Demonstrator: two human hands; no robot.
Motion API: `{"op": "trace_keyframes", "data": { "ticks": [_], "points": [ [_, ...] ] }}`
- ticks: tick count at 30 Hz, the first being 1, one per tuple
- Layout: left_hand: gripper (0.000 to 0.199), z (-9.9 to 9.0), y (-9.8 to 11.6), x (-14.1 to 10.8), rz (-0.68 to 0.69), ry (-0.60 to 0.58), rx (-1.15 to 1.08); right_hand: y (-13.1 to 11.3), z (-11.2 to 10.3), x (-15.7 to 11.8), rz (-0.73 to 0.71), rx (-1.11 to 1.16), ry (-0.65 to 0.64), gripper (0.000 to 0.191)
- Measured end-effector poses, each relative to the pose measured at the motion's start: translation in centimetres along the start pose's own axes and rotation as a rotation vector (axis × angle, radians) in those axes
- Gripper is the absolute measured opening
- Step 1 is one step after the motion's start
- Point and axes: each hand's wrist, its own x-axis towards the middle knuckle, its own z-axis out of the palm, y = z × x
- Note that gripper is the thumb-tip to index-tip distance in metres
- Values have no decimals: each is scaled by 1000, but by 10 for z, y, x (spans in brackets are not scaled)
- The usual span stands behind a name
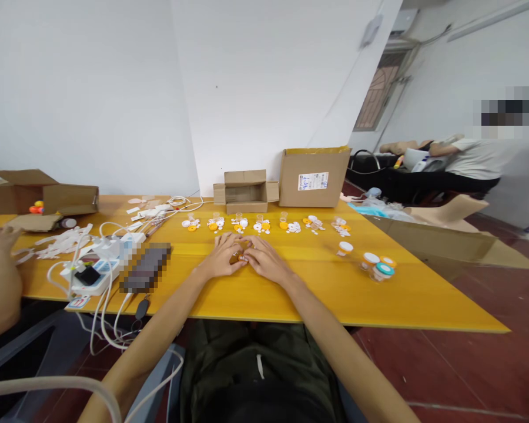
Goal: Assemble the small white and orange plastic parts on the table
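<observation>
Close together over the middle of the yellow table (255, 296), my left hand (223, 257) and my right hand (268, 259) meet at the fingertips. Their fingers are curled inward and pinched around something small, with a bit of orange showing between them; its kind is hidden. Just beyond my fingers runs a row of small piles of white and orange plastic discs (262, 227), with clear plastic cups (283, 217) standing among several of them. To the right stand small clear jars, one with a white-and-orange lid (345, 247) and one with a teal lid (384, 268).
An open cardboard box (247, 207) and a larger closed carton (312, 191) stand against the wall. Left lie a phone (146, 267), a power strip (103, 273) with tangled cables and white strips (66, 242). Another person's arm (0, 282) is at far left; someone sits at far right.
</observation>
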Motion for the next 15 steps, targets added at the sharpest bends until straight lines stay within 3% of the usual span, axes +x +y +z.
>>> {"op": "trace_keyframes", "data": {
  "ticks": [15],
  "points": [
    [25, 0, 1, 0, -3, -6, 5, -3, -3, -2, -15, -48, -17, 20]
  ]
}}
